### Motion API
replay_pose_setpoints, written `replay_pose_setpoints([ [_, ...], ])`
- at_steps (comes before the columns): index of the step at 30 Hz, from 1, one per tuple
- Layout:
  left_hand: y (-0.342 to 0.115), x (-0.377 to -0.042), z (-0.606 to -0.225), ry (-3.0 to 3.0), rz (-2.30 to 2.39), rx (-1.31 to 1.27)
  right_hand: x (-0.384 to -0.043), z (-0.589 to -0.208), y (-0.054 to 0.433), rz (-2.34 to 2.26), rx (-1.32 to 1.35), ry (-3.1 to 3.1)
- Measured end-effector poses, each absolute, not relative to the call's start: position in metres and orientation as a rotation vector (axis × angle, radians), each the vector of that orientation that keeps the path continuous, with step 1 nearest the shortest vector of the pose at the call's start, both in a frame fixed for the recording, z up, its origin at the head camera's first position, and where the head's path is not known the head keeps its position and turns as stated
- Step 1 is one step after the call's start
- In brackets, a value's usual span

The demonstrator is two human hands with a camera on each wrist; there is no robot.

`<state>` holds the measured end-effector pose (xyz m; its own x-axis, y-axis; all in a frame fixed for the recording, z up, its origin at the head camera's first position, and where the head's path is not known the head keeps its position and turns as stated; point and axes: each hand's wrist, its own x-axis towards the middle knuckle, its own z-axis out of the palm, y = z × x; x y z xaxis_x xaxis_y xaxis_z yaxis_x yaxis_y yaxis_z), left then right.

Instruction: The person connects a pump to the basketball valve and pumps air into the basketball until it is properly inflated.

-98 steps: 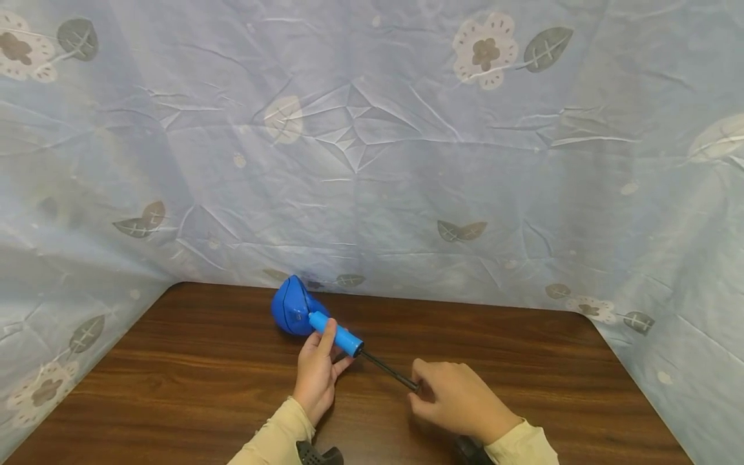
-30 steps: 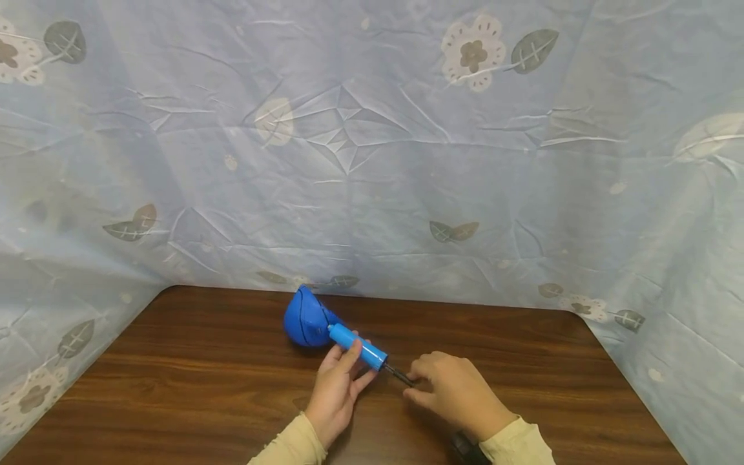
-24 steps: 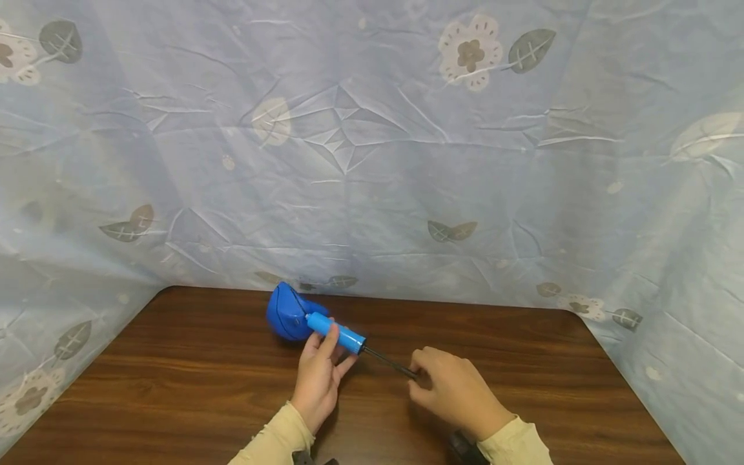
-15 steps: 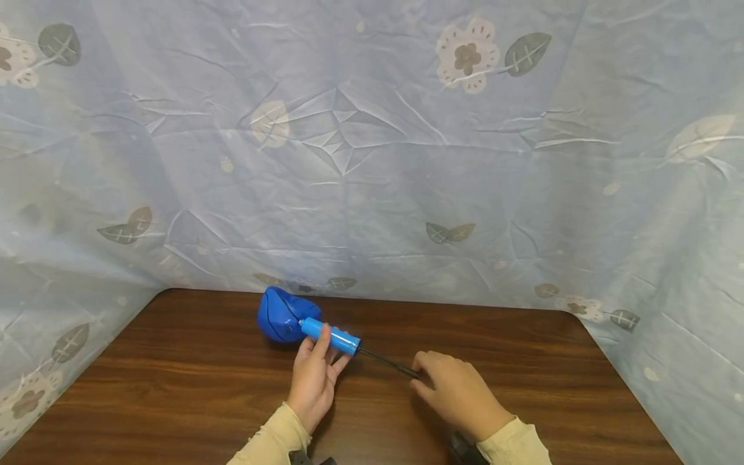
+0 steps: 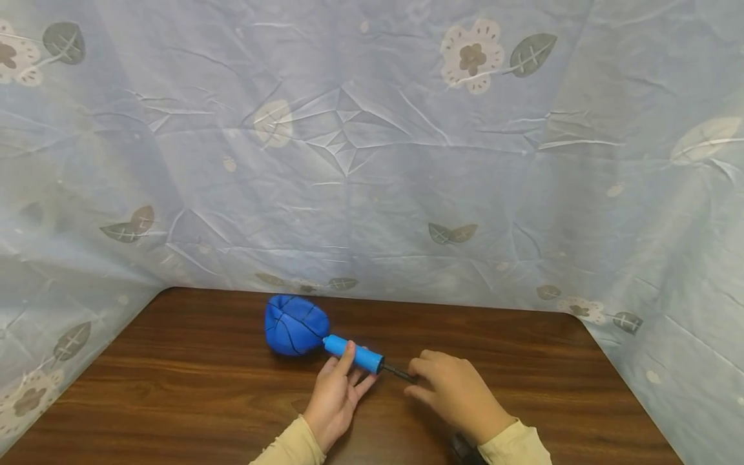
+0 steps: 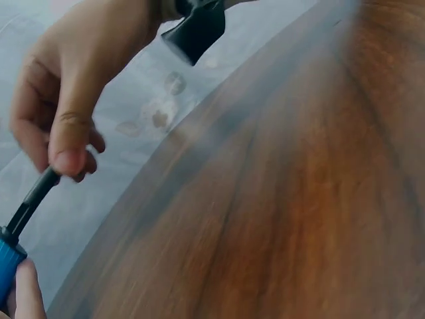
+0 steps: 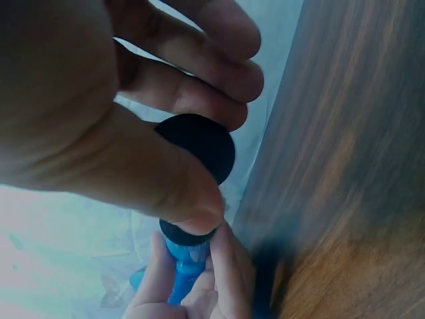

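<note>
A dented blue ball (image 5: 296, 326) with black seam lines sits toward the back left of the table, at the tip of a small hand pump (image 5: 356, 355). My left hand (image 5: 337, 397) holds the pump's light blue barrel between thumb and fingers. With thumb and fingers, my right hand (image 5: 456, 394) grips the end of the black rod (image 5: 397, 372), part of which shows outside the barrel. In the right wrist view, the thumb presses on a round black handle (image 7: 199, 143). Whether a needle enters the ball is too small to tell.
A brown wood-grain table (image 5: 192, 387) with rounded back corners lies under both hands. Pale blue floral cloth (image 5: 372, 161) hangs behind it and along both sides. A dark wrist device (image 5: 467, 449) sits under the right sleeve.
Over these frames the rod slides in and out of the barrel. In the last half second, my left hand moves the pump and ball rightward, shortening the exposed rod; the ball has turned.
</note>
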<state>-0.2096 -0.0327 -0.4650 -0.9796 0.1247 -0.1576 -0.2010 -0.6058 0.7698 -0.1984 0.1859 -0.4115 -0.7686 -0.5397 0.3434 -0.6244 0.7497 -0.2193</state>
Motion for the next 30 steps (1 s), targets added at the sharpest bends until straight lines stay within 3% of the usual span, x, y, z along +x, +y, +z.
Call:
replay_pose_setpoints([
  [20,-0.027,-0.208,-0.461,1.344,2.583,-0.027,-0.194,-0.413,0.178,0.592,0.895,-2.697],
  [30,-0.043,-0.221,-0.462,1.455,2.698,-0.074,-0.194,-0.415,0.183,0.538,0.756,-2.768],
])
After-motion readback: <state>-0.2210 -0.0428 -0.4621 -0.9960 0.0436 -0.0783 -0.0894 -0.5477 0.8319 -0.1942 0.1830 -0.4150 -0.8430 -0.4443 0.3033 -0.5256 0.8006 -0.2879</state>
